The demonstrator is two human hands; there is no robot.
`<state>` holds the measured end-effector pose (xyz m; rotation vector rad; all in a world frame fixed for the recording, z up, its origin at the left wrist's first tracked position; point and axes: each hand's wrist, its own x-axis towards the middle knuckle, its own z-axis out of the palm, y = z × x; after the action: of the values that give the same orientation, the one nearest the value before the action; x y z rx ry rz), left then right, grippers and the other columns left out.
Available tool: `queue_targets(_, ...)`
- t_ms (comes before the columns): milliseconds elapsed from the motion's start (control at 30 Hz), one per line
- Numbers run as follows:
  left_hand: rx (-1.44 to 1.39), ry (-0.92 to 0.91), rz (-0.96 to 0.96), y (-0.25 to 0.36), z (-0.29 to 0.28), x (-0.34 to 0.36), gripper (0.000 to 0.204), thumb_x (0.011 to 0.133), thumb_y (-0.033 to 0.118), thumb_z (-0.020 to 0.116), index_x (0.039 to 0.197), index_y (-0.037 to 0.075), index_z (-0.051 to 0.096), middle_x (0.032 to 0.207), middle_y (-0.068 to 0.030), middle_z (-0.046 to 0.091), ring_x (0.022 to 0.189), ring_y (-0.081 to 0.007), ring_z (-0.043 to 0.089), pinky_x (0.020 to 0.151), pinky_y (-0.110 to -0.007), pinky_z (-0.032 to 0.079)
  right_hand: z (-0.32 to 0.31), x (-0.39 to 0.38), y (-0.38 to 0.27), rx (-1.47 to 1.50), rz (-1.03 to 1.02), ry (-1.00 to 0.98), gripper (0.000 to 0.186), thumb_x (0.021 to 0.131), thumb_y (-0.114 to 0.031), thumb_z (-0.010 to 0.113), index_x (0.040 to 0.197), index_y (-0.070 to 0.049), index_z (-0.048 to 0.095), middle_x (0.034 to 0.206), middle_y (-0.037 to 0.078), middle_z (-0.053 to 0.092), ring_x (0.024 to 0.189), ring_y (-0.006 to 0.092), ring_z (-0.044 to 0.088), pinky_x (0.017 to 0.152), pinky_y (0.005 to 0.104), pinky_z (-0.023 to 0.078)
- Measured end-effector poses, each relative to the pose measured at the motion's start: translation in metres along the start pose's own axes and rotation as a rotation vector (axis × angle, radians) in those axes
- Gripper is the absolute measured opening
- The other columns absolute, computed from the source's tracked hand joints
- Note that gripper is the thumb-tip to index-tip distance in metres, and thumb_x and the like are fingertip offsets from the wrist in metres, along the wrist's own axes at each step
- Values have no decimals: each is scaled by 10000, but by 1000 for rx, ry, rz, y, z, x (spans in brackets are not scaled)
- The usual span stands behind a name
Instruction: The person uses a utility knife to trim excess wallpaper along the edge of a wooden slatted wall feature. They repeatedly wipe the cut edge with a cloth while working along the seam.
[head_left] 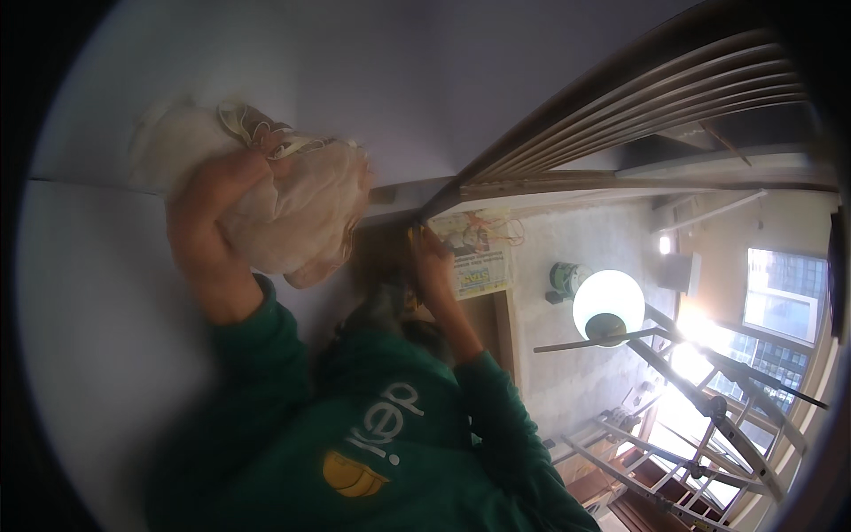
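Note:
My left hand (264, 146) is closed on the bunched top of a pale cloth bag (306, 208), with its light cords and straps looped about the fingers. The bag hangs beside a smooth pale wall surface. At the lower end of a dark ribbed frame, my right hand (433, 257) has its fingers drawn together. A small dark and yellow thing shows at those fingertips, too blurred to name. Behind that hand lies a printed paper sheet or packet (481, 266) in yellow and white.
The dark ribbed frame (620, 97) runs to the upper right. Farther off at the right stand a lit round lamp (608, 306), a metal ladder (709, 426) and a green-labelled tub (566, 279) on a grey floor. Bright windows (780, 297) are beyond them.

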<state>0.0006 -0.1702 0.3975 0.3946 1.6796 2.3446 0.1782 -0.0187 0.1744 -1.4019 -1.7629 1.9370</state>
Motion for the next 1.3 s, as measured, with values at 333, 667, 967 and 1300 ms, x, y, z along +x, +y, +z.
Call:
queue_targets(333,-214,-51,-48,12,23,-27,200,762,120,631,911,2,569,821,-59,534,764,-143,541,743,-271,462,95,133,-102,-556,-518,58,676,828,3,549,1489,-33,410,1267,308,540,1168,456,574,981,480,494)
queue_targets(667,-199,-207,-128,-5,-9,-22,201,864,89,622,1047,8,610,900,-104,650,706,-138,636,616,-260,529,64,137,-26,-565,-936,186,471,821,2,605,1289,-31,571,1295,209,559,1200,412,539,1012,506,447)
queue_targets(967,-212,-118,-154,-18,16,-20,209,743,74,622,931,-1,566,866,-64,534,769,-154,550,732,-272,475,-79,157,56,-1014,-525,358,435,773,-56,618,1208,-44,631,1321,179,563,1258,359,503,1066,512,384)
queue_targets(1300,-330,-146,-298,-38,-8,-16,308,758,36,623,1058,-2,566,949,-71,591,849,-165,598,782,-274,504,-145,194,40,-1345,-565,151,393,765,-13,633,1140,-117,689,1226,101,624,1242,301,549,1085,506,369)
